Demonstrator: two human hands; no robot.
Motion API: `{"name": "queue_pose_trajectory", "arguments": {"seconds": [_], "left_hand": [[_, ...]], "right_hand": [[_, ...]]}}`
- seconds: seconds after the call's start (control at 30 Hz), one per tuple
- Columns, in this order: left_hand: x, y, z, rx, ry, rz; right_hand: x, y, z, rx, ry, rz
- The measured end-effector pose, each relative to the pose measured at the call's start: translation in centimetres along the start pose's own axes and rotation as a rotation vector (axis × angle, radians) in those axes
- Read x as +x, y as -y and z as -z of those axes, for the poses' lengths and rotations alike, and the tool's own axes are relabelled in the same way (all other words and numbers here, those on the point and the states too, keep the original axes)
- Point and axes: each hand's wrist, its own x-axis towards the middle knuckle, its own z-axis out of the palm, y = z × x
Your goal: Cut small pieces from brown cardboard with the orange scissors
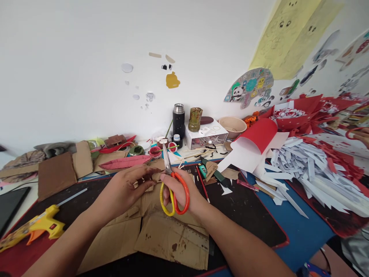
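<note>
My right hand grips scissors with one red and one yellow handle loop. Their blades point up and away from me. Close beside it, my left hand has its fingers bent and pinched together at a small brown cardboard piece, partly hidden by the fingers. The fingertips of both hands nearly meet there. Below them lie larger cardboard sheets, one with dark brown stains, and a clear ruler across it.
A yellow glue gun lies at the left. Behind the hands stand paint pots, a black flask and a white box. White paper strips are heaped at the right. Another person's hand shows at the right edge.
</note>
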Motion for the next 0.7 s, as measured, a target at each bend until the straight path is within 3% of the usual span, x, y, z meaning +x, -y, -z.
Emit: {"name": "queue_pose_trajectory", "arguments": {"seconds": [0.13, 0.53, 0.7], "left_hand": [[0.0, 0.0, -0.1, -0.061, -0.043, 0.102], [0.6, -1.3, -0.2, -0.397, 0.057, 0.314], [0.8, -1.4, 0.1, -0.478, 0.074, 0.324]], "right_hand": [[-0.1, 0.1, -0.1, -0.006, -0.007, 0.025], [-0.1, 0.1, -0.2, -0.012, 0.049, -0.012], [-0.3, 0.6, -0.3, 0.000, 0.023, 0.009]]}}
